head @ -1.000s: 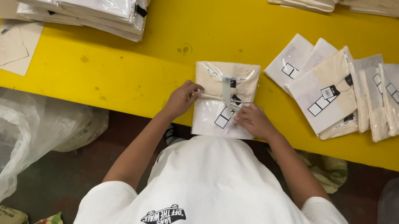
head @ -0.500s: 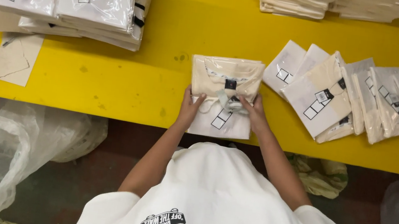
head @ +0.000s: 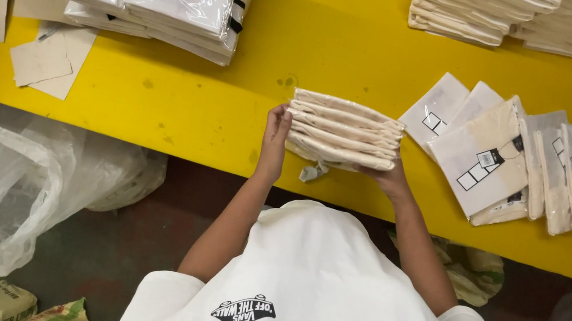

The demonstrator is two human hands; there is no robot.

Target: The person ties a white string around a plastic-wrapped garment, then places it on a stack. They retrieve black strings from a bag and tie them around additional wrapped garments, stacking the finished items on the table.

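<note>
The person is wearing a white T-shirt [head: 327,293]. It is looking big and loose, and it is covering the back and both shoulders. The sleeves are short and are ending above the elbows, so both arms are showing bare below them. A small black and white picture patch [head: 244,310] is sitting low on the back of the shirt, shaped a bit like a skateboard, with tiny letters inside it. The left hand [head: 276,133] and the right hand [head: 389,178] are bare, with no gloves, rings or watch showing on them.
</note>
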